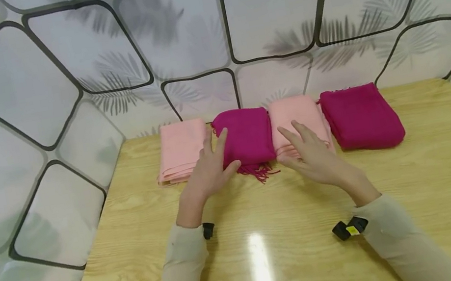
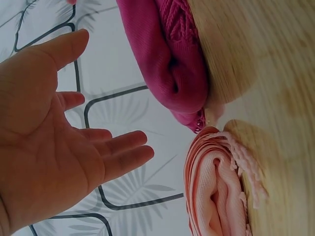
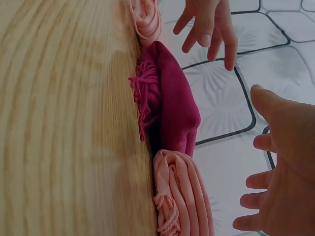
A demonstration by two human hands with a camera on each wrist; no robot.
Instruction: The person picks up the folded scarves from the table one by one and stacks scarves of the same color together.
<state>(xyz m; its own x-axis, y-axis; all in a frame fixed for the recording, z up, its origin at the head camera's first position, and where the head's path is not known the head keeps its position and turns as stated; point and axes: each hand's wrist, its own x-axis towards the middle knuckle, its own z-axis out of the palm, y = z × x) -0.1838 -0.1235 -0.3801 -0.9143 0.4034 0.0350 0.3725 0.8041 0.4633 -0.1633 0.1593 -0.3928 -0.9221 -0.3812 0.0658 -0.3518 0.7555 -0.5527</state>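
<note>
**Left hand (image 1: 209,170) and right hand (image 1: 316,160) spread above pink and magenta folds**

Along the far edge of the wooden table (image 1: 293,253), from the far left corner toward the far right: left pink cloth (image 1: 184,147), left magenta cloth (image 1: 247,134), right pink cloth (image 1: 294,110), right magenta cloth (image 1: 360,118); all four folded into thick pads, side by side; left magenta cloth snug against right pink cloth; left pink cloth just beside, with a narrow gap in the head view; magenta fringe (image 1: 257,171) trailing loose toward the table's near edge.

Left hand over the space between left pink cloth and left magenta cloth; fingers apart and reaching toward the far edge, thumb toward the right hand; in the left wrist view, raised apart from both. Right hand above the front of right pink cloth; fingers likewise apart, thumb toward the left hand; apart from the fabric in the right wrist view.

At the cuffs of pale sleeves (image 1: 179,277), small black devices (image 1: 349,228), with a yellow patch on the right one; beyond the far edge, a pale backdrop (image 1: 270,8) with dark rounded outlines and grey fronds; toward the near edge, a bright streak of reflected light (image 1: 262,271).
</note>
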